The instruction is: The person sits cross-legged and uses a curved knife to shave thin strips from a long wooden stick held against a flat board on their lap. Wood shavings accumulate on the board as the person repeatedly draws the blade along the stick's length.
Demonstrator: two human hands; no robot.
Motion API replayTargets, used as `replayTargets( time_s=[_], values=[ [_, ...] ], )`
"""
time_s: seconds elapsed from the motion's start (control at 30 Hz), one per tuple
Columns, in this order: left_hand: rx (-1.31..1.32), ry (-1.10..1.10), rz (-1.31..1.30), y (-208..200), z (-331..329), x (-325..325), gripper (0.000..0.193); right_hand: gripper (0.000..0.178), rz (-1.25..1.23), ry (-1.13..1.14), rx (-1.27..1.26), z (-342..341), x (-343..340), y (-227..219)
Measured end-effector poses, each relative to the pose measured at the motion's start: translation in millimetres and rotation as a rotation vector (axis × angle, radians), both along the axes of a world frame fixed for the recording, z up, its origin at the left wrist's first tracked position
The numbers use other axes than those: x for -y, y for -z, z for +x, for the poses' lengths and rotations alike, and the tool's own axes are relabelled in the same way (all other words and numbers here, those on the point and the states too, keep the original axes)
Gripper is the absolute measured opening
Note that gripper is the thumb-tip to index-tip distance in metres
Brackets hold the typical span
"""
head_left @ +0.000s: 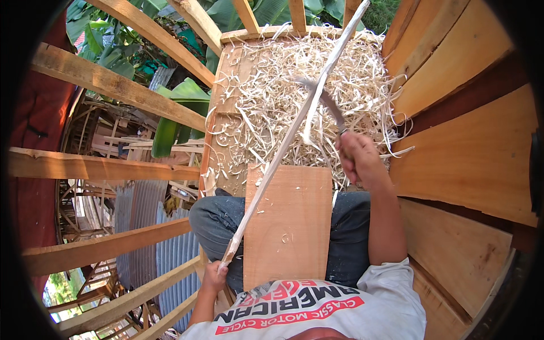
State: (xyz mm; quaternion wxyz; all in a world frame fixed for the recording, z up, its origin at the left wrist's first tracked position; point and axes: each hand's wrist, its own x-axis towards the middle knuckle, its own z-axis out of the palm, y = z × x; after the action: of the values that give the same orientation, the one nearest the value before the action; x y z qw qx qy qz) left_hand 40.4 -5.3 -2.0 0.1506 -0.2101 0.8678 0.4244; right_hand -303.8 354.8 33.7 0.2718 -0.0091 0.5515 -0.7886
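My left hand [215,277] is closed round the near end of a long, pale wooden stick [271,172]. The stick slants up and away to the right, past the far edge of the floor. In my right hand [361,157] is the handle of a sickle-like curved knife [333,107]. Its blade, slightly blurred, crosses the stick near mid-length and seems to touch it. A pale strip of wood [310,126] hangs beside the blade. Across my lap lies a flat wooden board [288,226] with a few small chips on it, under the stick.
Curly wood shavings [266,96] cover much of the wooden floor in front of me. Slatted wooden rails [113,165] run along the left and the far side. Plank walls [464,153] stand close on my right. Banana leaves and corrugated sheets [175,255] show beyond the rails.
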Motion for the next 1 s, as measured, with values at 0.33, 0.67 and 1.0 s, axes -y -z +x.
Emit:
replayTargets(
  time_s=[0.33,0.67,1.0],
  values=[
    [0.055,-0.034,0.052,5.0,6.0,10.9,0.072,0.03,0.1,-0.163,-0.07,3.0,0.8,-1.4],
    [0.092,-0.078,0.091,6.6,6.7,10.8,0.073,0.029,0.05,-0.081,-0.026,4.7,3.5,2.2],
    [0.065,-0.064,0.094,10.9,3.9,12.6,0.07,0.028,-0.005,0.008,-0.043,3.3,4.2,7.8]
  ],
)
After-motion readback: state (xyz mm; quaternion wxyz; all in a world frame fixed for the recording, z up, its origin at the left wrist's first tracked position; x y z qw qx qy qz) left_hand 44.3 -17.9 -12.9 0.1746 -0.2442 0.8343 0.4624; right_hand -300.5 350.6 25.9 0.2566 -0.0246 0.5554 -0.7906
